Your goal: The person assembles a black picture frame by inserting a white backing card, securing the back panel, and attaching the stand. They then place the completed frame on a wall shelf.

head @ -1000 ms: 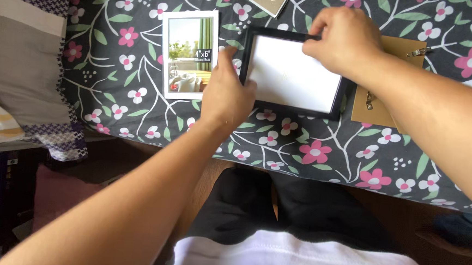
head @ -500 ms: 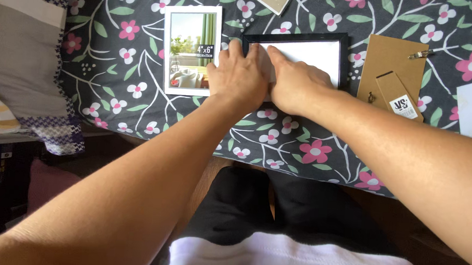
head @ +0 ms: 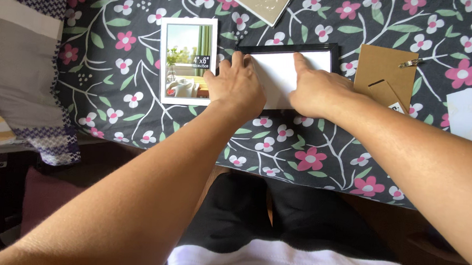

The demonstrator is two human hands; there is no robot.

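We had a flat black picture frame (head: 306,50) lying face down on the surface with the dark flowered cloth (head: 322,148). A white sheet of card (head: 283,75) sat inside it. The frame lay between a white-edged sample photo card (head: 188,60) on its left and a brown cardboard backing with a stand (head: 384,73) on its right.

We think the frame was light and stiff. Its thin black edges looked smooth and could slip. If glass was under the white sheet, it could break, but we could not see any. The white sheet looked thin and bendy. The best place to take hold of the frame was its two short sides, with fingers on the black rim and not on the sheet.

Our left hand (head: 239,86) lay flat on the left end of the frame, fingers close together and pointing away from us, pressing down. It held nothing. Our right hand (head: 318,88) lay on the white sheet with the pointing finger stretched out to the top edge and the other fingers curled under. It pinched nothing. Both arms reached forward from our body and came together at the frame.

A pale flat panel (head: 258,0) lay further up, and a white slip (head: 464,113) lay far to the right.
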